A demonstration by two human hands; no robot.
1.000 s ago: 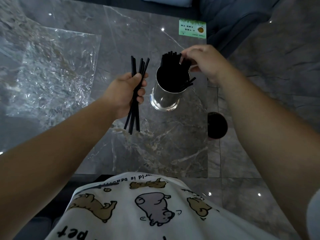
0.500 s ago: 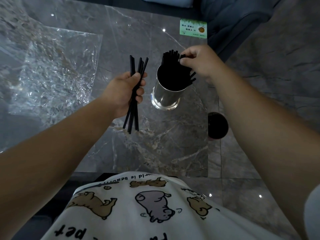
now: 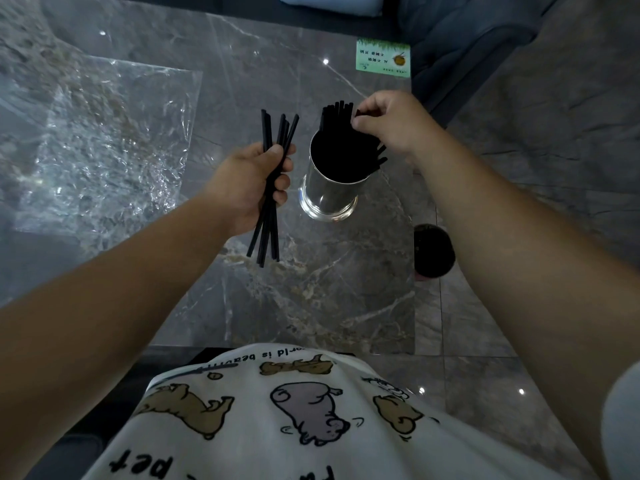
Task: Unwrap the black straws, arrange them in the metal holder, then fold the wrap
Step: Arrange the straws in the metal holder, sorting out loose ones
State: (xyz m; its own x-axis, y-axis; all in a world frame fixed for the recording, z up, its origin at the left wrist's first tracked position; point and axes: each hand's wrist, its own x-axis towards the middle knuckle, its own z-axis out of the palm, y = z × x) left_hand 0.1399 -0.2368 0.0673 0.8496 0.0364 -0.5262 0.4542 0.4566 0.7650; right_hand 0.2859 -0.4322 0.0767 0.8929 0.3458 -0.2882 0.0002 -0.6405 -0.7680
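One wrap [image 3: 104, 147] lies flat and crinkled on the table [image 3: 242, 81] at your far left. Your left hand [image 3: 249, 185] grips a small bunch of loose straws [image 3: 273, 188], fingers curled round them. Just beside it stands the holder [image 3: 329, 199], packed with upright straws [image 3: 341, 133]. Your right hand [image 3: 391, 123] pinches one of their tops.

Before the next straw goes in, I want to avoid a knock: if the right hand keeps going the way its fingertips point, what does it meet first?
Probably the straw tops standing in the metal holder; the right hand already pinches one there.
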